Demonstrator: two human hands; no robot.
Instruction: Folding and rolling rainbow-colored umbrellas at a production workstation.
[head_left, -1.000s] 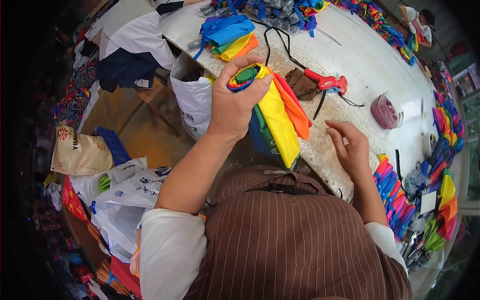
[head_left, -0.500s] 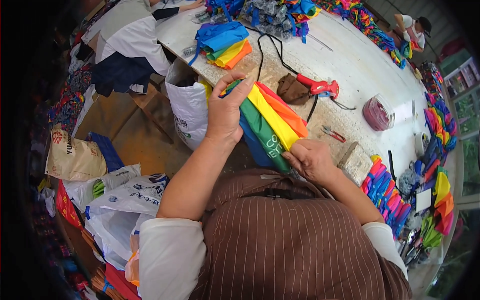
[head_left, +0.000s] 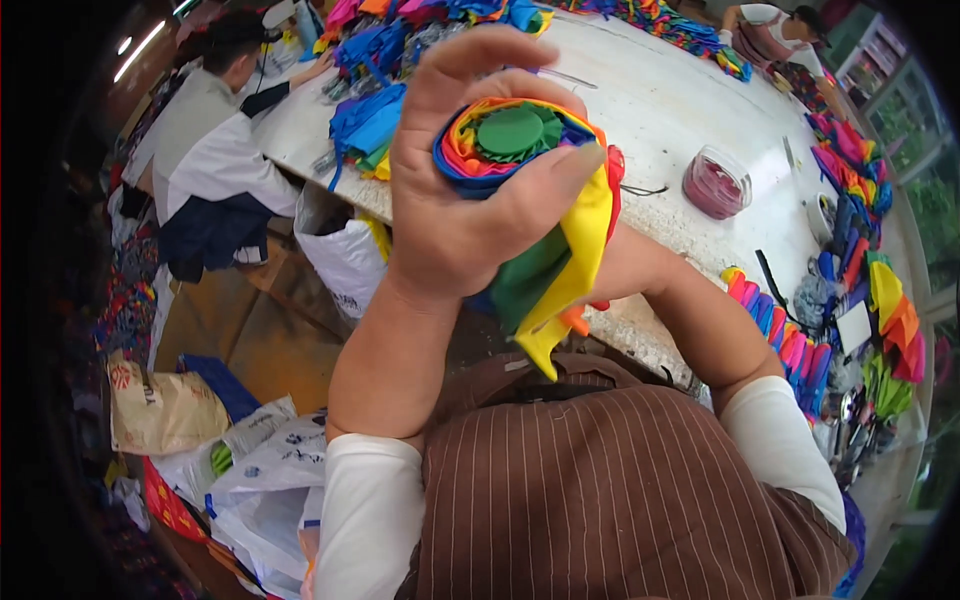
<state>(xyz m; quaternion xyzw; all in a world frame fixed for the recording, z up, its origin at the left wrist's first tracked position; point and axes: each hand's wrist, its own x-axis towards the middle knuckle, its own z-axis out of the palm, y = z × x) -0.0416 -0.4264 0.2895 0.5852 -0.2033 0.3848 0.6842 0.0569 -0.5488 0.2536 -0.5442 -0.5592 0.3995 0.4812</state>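
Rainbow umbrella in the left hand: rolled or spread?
Partly rolled: the umbrella coils around its green cap, while a yellow flap hangs loose.

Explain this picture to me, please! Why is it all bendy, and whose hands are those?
There's no robot, just a person wearing a camera on their head. It looks down, and its very wide lens bends straight edges. The left hand wraps around a rainbow cloth roll with a round green cap at its end. The right hand is partly hidden behind the cloth, so I can't see its fingers. On the white table sit a clear tub and a blue bundle. Two other people are nearby.
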